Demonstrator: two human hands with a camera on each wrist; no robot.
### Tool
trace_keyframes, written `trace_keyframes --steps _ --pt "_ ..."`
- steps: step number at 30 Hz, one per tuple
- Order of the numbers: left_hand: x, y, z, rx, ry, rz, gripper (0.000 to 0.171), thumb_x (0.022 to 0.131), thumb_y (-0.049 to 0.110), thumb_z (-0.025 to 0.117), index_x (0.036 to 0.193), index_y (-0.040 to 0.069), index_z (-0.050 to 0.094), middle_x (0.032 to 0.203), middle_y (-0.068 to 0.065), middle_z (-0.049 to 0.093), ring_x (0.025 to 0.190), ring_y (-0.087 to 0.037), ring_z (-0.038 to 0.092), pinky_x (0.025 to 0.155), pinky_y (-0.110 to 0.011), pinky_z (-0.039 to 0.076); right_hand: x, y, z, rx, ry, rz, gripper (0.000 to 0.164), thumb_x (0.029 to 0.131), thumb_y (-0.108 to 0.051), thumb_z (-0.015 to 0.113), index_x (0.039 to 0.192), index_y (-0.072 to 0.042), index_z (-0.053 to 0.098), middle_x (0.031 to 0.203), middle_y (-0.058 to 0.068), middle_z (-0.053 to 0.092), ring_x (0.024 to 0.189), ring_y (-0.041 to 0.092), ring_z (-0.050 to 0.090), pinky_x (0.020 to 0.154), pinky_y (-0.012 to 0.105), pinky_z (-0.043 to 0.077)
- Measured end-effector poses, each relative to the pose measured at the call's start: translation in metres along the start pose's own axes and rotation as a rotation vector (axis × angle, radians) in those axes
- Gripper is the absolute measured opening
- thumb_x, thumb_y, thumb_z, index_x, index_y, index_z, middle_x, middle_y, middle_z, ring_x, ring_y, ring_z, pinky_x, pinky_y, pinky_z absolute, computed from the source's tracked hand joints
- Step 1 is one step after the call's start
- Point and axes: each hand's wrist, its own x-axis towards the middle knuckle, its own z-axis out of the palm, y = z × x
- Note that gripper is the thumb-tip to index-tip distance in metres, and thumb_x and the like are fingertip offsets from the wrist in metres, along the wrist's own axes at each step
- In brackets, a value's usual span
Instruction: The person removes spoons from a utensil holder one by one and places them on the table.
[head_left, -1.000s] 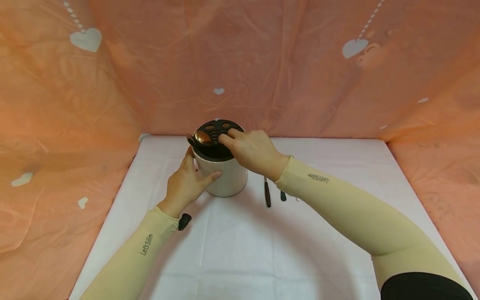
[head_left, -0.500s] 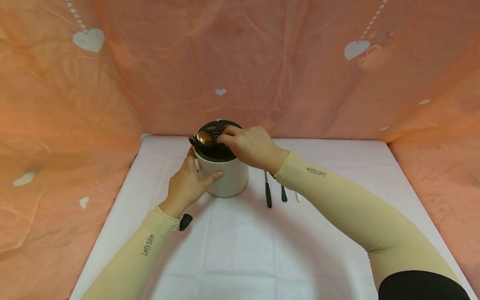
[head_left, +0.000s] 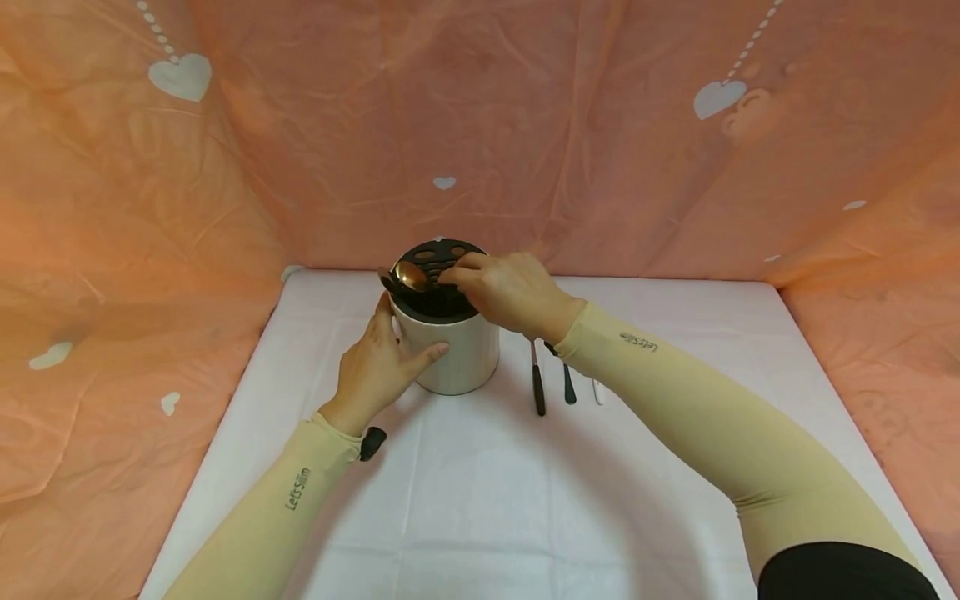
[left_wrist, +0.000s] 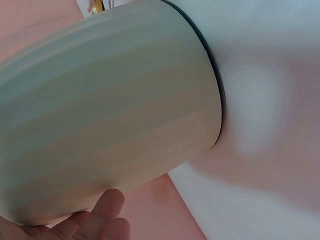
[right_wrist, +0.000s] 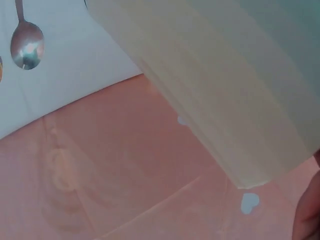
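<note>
My left hand [head_left: 375, 362] wraps round the side of a ribbed white utensil holder [head_left: 459, 358], fingers at its far left and thumb across the front. A black slotted lid [head_left: 448, 247] tops the holder. From it rises a spoon with a copper-coloured bowl [head_left: 410, 276], and a dark utensil [head_left: 386, 281] sticks out at the left edge. Over the lid's right side is my right hand [head_left: 513, 292], its fingers curled and thumb and fingertips close together near the slots. Whatever lies between those fingertips is hidden. The holder's side fills much of both wrist views.
Right of the holder, a dark-handled utensil [head_left: 538, 392], a dark green handle [head_left: 570, 387] and a white handle [head_left: 597, 392] lie on the white tablecloth [head_left: 480, 492]. A silver spoon [right_wrist: 28, 46] shows in the right wrist view. An orange curtain [head_left: 480, 125] surrounds the table.
My right wrist has lifted slightly and turned, uncovering more of the utensils on the table. The right fingertips stay over the lid. The left hand and holder hold their place.
</note>
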Motion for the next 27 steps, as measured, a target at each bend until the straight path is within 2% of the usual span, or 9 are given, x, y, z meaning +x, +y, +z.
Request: trace_keyframes --steps 4,9,13,19,23,27 --pt "0.0 0.0 0.001 0.003 0.011 0.012 0.117 0.081 0.076 0.061 0.16 0.008 0.008 0.144 -0.022 0.048 0.098 -0.035 0.067 0.066 -0.053 0.051 0.0 0.001 0.0 0.017 0.033 0.002 0.023 0.094 -0.01 0.067 0.115 -0.016 0.073 0.109 0.005 0.069 0.055 0.018 0.061 0.043 0.032 0.044" --pt "0.0 -0.001 0.001 0.004 0.012 0.013 0.117 0.081 0.077 0.061 0.16 0.008 0.008 0.144 -0.022 0.048 0.098 -0.036 0.067 0.067 -0.054 0.051 0.004 0.003 -0.004 0.028 0.128 0.019 0.026 0.092 -0.007 0.066 0.116 -0.014 0.071 0.105 0.003 0.068 0.057 0.016 0.059 0.044 0.032 0.043" --pt "0.0 -0.001 0.001 0.005 0.014 0.009 0.117 0.081 0.076 0.061 0.16 0.008 0.008 0.146 -0.022 0.046 0.1 -0.036 0.067 0.067 -0.054 0.051 0.005 0.005 -0.011 0.037 0.189 0.045 0.026 0.092 -0.008 0.065 0.116 -0.015 0.071 0.102 0.002 0.067 0.053 0.017 0.054 0.042 0.033 0.04" --pt "0.0 -0.001 0.001 0.003 0.015 0.01 0.116 0.082 0.074 0.062 0.159 0.006 0.008 0.147 -0.023 0.044 0.102 -0.038 0.066 0.069 -0.056 0.051 0.006 0.012 -0.021 0.05 0.279 0.092 0.022 0.094 -0.011 0.063 0.114 -0.014 0.071 0.102 0.002 0.068 0.061 0.016 0.058 0.046 0.036 0.044" --pt "0.0 -0.001 0.002 0.001 0.01 0.004 0.117 0.082 0.074 0.062 0.159 0.005 0.008 0.149 -0.024 0.042 0.104 -0.038 0.066 0.07 -0.056 0.051 0.008 0.016 -0.031 0.094 0.365 0.119 0.021 0.096 -0.012 0.062 0.114 -0.012 0.072 0.096 0.004 0.067 0.062 0.015 0.057 0.049 0.035 0.045" --pt "0.0 -0.001 0.001 -0.005 0.013 0.005 0.117 0.082 0.073 0.063 0.159 0.005 0.008 0.15 -0.024 0.041 0.105 -0.038 0.065 0.072 -0.057 0.051 0.01 0.021 -0.043 0.175 0.47 0.132 0.023 0.094 -0.006 0.061 0.114 -0.01 0.071 0.094 0.006 0.066 0.06 0.015 0.056 0.053 0.03 0.046"
